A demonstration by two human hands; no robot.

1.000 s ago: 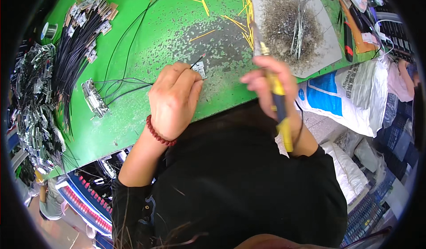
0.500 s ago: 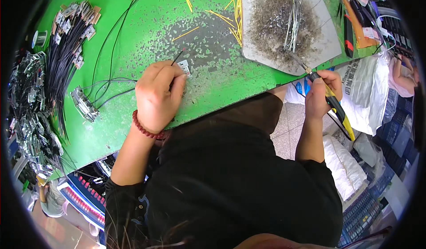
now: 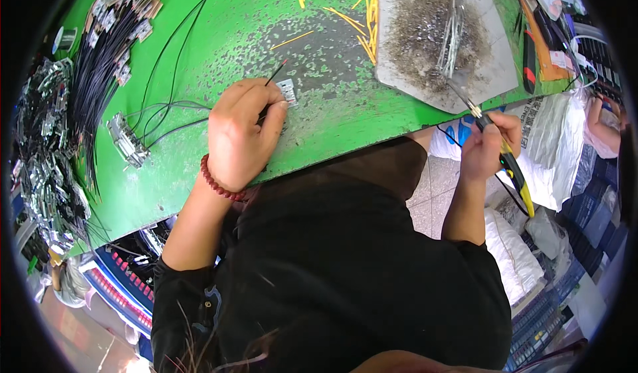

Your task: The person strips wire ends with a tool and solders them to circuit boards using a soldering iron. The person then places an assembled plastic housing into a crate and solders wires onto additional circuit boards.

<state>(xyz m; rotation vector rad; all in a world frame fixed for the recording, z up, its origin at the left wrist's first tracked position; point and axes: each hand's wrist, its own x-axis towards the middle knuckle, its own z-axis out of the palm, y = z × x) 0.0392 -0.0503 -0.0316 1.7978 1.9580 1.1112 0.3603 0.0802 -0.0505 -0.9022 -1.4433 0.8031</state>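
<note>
presently logged: left hand (image 3: 240,134) lay flat on the green bench (image 3: 199,34), fingers together, pinning a black wire (image 3: 274,74) beside a small connector (image 3: 288,92) to steady it. right hand (image 3: 488,146), clear of the edge, fingers clamped on a yellow-handled soldering iron (image 3: 508,167), tip toward the grey pad (image 3: 432,41).
</note>
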